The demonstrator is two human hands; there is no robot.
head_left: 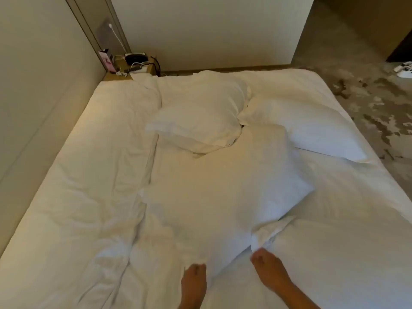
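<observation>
A large white pillow point(223, 186) lies slanted across the middle of a white bed point(78, 197). My left hand point(193, 281) grips its near corner, fingers curled into the fabric. My right hand point(267, 268) pinches the bunched open end of the pillowcase point(265, 236) at the pillow's near right edge. Two more white pillows lie beyond: one point(200, 117) towards the head of the bed, another point(312, 128) to its right.
A wall runs along the bed's left side. At the far left corner a low shelf point(116, 75) holds a pink box point(107, 60), a black device point(134, 58) and white cables. Mottled grey floor point(379, 103) lies to the right, with a white object point(404, 69) on it.
</observation>
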